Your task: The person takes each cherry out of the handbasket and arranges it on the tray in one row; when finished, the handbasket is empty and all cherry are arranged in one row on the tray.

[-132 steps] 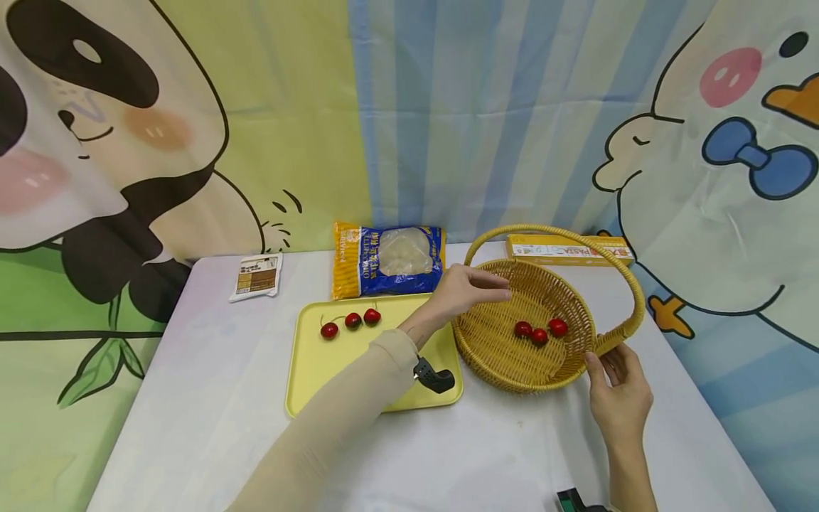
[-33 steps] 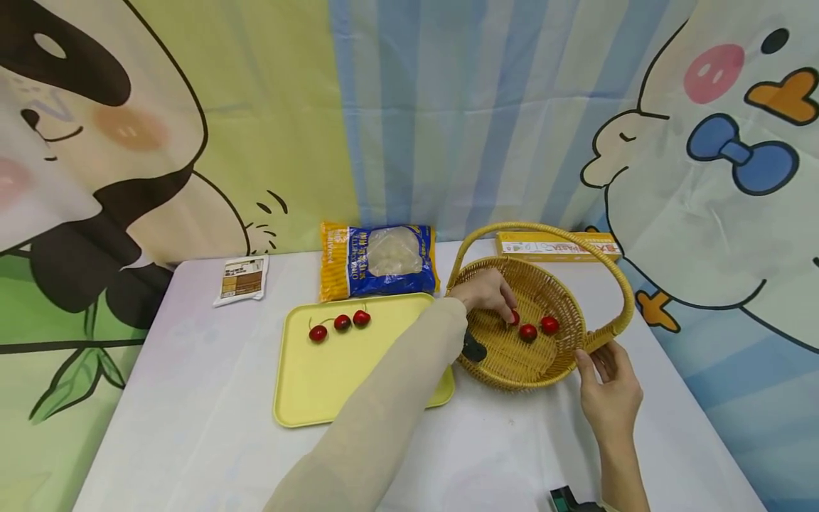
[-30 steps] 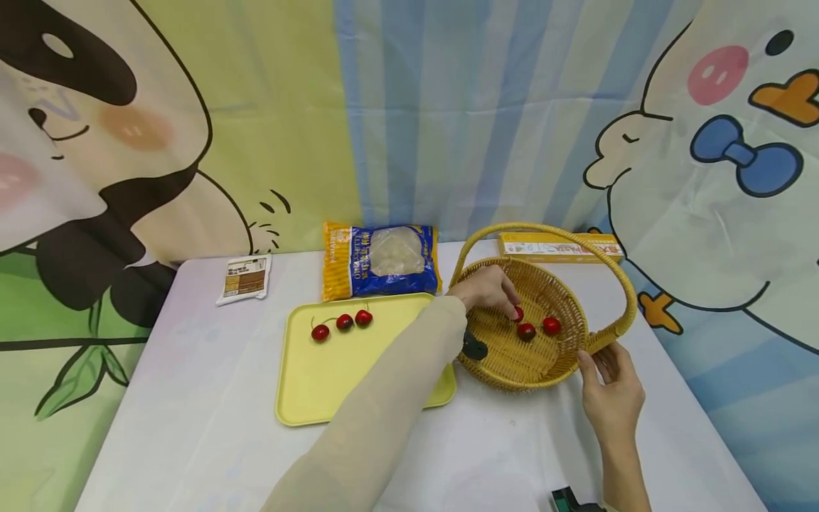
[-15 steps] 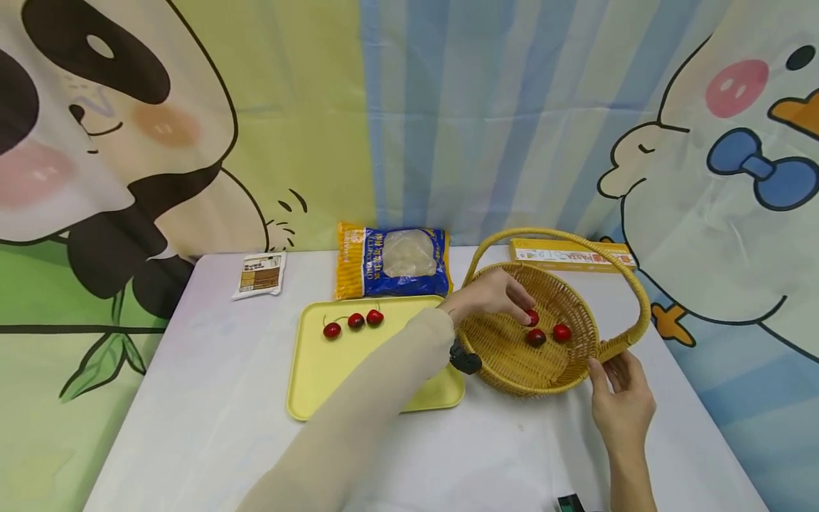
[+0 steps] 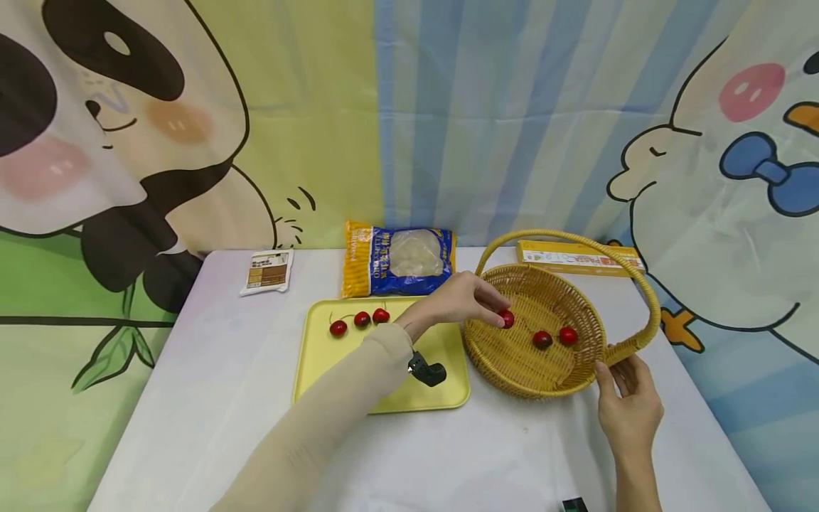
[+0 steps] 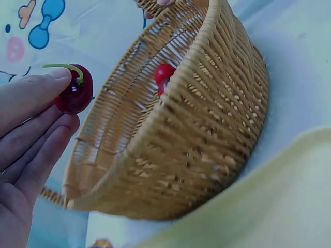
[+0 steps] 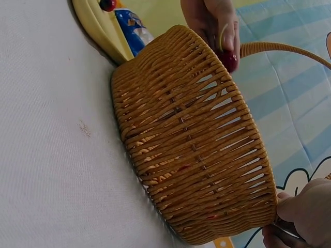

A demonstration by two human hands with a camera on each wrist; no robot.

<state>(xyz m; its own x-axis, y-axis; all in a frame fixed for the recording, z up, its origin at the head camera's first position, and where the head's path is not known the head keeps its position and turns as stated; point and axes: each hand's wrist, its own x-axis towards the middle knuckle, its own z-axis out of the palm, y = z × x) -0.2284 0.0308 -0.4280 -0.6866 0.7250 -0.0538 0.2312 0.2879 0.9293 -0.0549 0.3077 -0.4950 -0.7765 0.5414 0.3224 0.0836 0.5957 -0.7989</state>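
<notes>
My left hand (image 5: 462, 302) pinches a dark red cherry (image 6: 75, 90) with a green stem between thumb and fingertips. It hangs above the left rim of the round wicker basket (image 5: 534, 384). Inside the basket lie two more cherries, a darker one (image 5: 542, 340) and a brighter one (image 5: 568, 336). At the basket's right side, my right hand (image 5: 630, 405) grips the rim where the arched handle (image 5: 646, 320) joins it; the right wrist view shows its thumb on the rim. Several fingers there are partly hidden. Three cherries (image 5: 362, 319) lie in a row on the yellow tray (image 5: 422, 405).
Behind the tray lies a blue and orange pasta bag (image 5: 416, 254). A small white and brown packet (image 5: 267, 272) is at the back left. Behind the basket lies a long yellow pasta box (image 5: 576, 257). A printed curtain (image 5: 441, 142) closes off the table's back.
My left hand, holding nothing at first, reached into the basket and took one of its three cherries. It has since lifted it and drawn back left. My right hand has kept its grip.
</notes>
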